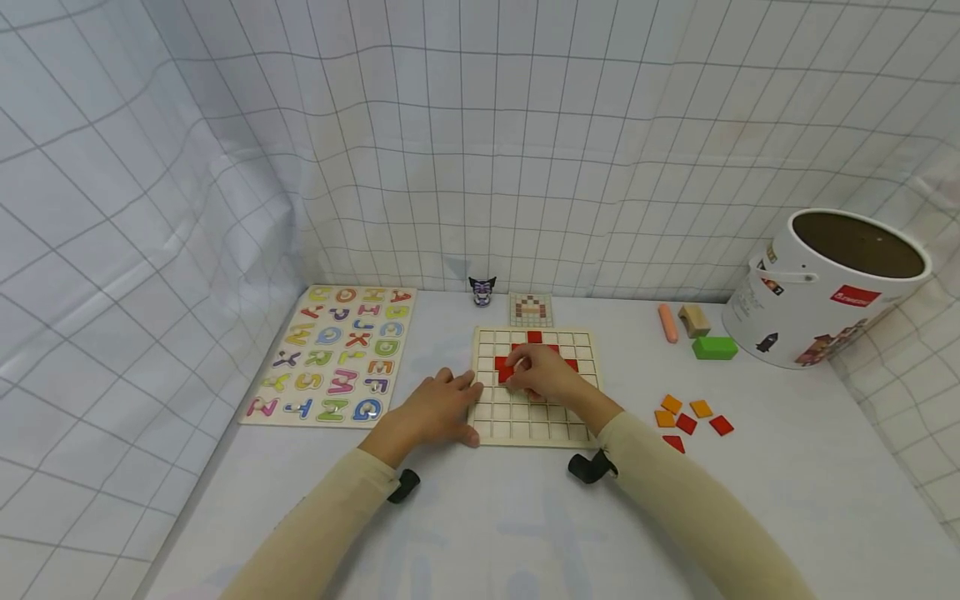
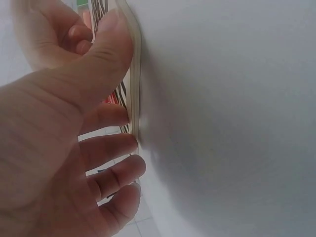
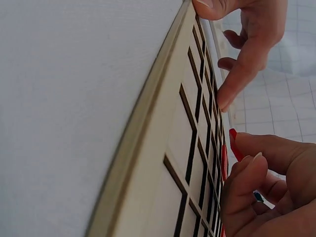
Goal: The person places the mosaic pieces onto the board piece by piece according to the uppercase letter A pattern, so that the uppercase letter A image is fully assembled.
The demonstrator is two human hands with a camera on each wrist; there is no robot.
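A wooden grid board (image 1: 498, 429) lies flat on the table with several red square tiles (image 1: 535, 337) set in its upper cells. My left hand (image 1: 441, 408) rests at the board's left side, thumb by the near corner and fingers along the edge. Over the middle of the grid, my right hand (image 1: 547, 375) pinches a red tile (image 3: 236, 143) between thumb and forefinger, tilted just above the cells. It partly hides the tiles beneath. Behind the board lies a small pattern card (image 1: 530, 310).
To the left is an alphabet puzzle board (image 1: 318, 358). Loose orange tiles (image 1: 701, 408) and red tiles (image 1: 722, 425) lie right of my right forearm. Beyond them are a green block (image 1: 715, 348), a wooden arch block (image 1: 694, 321) and a white bucket (image 1: 780, 317). A small figurine (image 1: 482, 292) stands at the back.
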